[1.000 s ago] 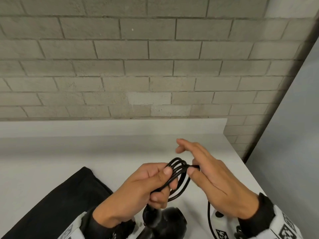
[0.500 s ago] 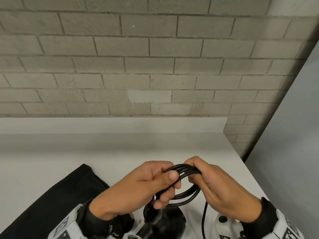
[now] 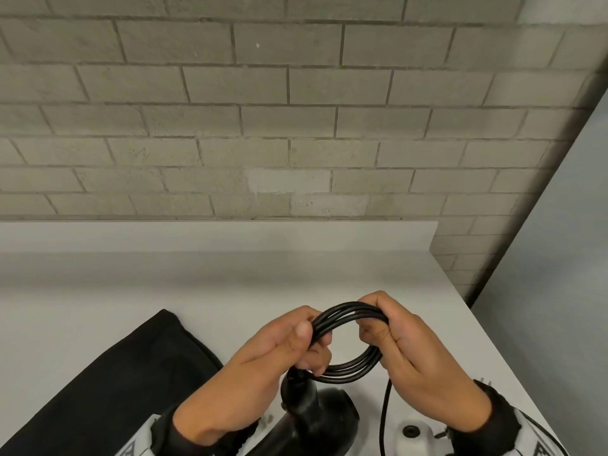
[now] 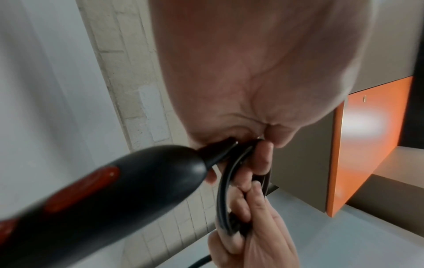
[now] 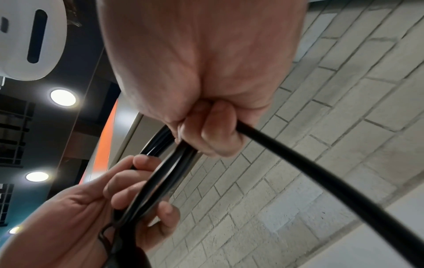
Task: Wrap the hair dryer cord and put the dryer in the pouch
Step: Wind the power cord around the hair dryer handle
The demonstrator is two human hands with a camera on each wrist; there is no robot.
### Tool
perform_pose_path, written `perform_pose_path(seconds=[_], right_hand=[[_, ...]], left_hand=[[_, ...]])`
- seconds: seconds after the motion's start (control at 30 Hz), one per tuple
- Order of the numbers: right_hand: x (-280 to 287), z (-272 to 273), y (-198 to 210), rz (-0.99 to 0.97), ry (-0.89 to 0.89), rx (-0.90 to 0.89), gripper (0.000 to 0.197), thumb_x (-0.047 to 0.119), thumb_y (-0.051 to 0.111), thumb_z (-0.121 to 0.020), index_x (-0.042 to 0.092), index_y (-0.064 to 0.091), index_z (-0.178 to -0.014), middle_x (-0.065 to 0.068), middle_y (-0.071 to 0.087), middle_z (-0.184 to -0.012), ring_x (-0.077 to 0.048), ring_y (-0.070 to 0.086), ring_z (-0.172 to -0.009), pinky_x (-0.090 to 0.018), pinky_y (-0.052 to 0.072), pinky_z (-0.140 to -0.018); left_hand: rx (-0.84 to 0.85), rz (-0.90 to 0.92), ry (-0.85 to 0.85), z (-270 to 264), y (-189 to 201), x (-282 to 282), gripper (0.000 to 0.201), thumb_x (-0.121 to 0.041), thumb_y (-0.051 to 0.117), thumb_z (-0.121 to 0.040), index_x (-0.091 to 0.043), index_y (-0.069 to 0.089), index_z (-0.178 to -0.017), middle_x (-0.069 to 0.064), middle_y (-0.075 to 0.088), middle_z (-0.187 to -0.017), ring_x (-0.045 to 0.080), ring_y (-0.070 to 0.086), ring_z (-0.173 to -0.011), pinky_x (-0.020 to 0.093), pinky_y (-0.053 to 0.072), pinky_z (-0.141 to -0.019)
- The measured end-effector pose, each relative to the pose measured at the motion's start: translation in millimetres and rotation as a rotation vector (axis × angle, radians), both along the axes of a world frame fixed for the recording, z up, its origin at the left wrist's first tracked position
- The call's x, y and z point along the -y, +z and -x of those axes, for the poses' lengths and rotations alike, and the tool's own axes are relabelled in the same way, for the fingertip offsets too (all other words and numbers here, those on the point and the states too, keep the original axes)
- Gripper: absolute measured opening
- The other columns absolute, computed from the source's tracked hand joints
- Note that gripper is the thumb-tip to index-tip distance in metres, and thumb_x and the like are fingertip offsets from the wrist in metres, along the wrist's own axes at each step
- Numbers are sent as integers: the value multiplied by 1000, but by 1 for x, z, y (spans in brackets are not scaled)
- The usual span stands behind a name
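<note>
A black hair dryer with a red switch panel hangs near the bottom edge of the head view, below my hands. Its black cord is coiled in several loops above it. My left hand grips the left side of the coil, where the cord leaves the dryer's handle. Over the right side of the coil my right hand curls its fingers. A loose length of cord drops from that hand toward the bottom of the view. The black pouch lies flat on the white table at lower left.
The white table runs back to a grey brick wall. Its right edge falls away beside a grey floor. A small white device with a black knob sits under my right wrist.
My right hand, which had straight fingers and pinched the cord's end a second ago, has closed round the coil. The loops now stand wider and rounder between both hands.
</note>
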State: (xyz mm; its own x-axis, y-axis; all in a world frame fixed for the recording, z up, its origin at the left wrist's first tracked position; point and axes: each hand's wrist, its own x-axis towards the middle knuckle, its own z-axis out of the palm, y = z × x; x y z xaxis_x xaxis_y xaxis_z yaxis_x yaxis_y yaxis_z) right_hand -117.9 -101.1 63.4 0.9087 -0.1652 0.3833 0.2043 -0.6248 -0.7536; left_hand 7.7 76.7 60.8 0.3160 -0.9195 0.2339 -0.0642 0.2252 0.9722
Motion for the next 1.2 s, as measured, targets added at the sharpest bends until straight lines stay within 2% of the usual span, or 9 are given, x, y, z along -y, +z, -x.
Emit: perform_pose_path(seconds=[0.23,0.33,0.53,0.7,0.8,0.9,1.0,1.1,1.2], right_hand=[[5,5,7,113,-18,15,10,38,47,-99,38,53,-107,10,56,-85,-11,48,-62,-23,42,-57],[12,15,18,141,-84,62,35,58,57,-88,44,49,-119,16,54,-102,-8,44,-54,-17,42,-53],[19,16,49,352,-39,309,16,23,61,-92,13,72,-98,19,62,-83,3,55,-72,-12,44,-68],[13,-7,55,316,-47,400,14,20,68,-88,10,74,-95,8,67,-81,-1,55,-70,-16,45,-65],[10,-20,45,207,-56,363,7,22,72,-87,16,75,-91,9,67,-86,-17,55,-62,-27,46,-58],[8,-23,32,41,-49,250,3,20,73,-87,22,75,-87,9,67,-88,-14,48,-60,-31,43,-56],[8,-19,22,-41,-15,101,11,32,66,-92,26,75,-89,8,70,-92,-14,59,-74,-32,49,-67],[11,-10,16,-237,101,8,49,61,49,-91,21,76,-100,0,71,-104,-15,66,-100,-25,49,-87],[10,-1,17,-213,197,-67,51,61,61,-85,19,71,-113,-2,68,-109,-25,64,-104,-44,50,-93]], left_hand=[[41,-38,99,1,-2,5,31,-45,44,-96,-16,55,-88,-13,45,-64,15,44,-67,24,40,-71],[44,-59,148,-1,0,6,29,-45,46,-94,-19,56,-84,-10,44,-63,14,43,-65,24,40,-69],[75,-94,80,2,6,6,27,-43,48,-94,-23,57,-78,-11,44,-62,11,41,-63,21,38,-65],[117,-113,-64,10,14,8,28,-31,42,-102,-18,52,-80,-13,43,-69,13,39,-66,23,35,-66],[125,-97,-93,12,13,6,30,-37,40,-103,-18,52,-83,-11,45,-76,11,44,-70,22,38,-69],[110,-47,-99,15,11,2,34,-56,45,-98,-26,52,-84,-15,46,-77,7,44,-71,18,40,-71],[78,-9,-81,16,7,0,36,-58,48,-95,-24,50,-83,-15,43,-76,9,40,-69,19,39,-69],[110,11,-28,15,4,0,32,-60,49,-94,-30,51,-83,-14,43,-73,9,40,-68,22,38,-68],[140,26,31,13,3,1,34,-60,49,-94,-28,52,-85,-12,42,-73,12,40,-68,28,38,-67]])
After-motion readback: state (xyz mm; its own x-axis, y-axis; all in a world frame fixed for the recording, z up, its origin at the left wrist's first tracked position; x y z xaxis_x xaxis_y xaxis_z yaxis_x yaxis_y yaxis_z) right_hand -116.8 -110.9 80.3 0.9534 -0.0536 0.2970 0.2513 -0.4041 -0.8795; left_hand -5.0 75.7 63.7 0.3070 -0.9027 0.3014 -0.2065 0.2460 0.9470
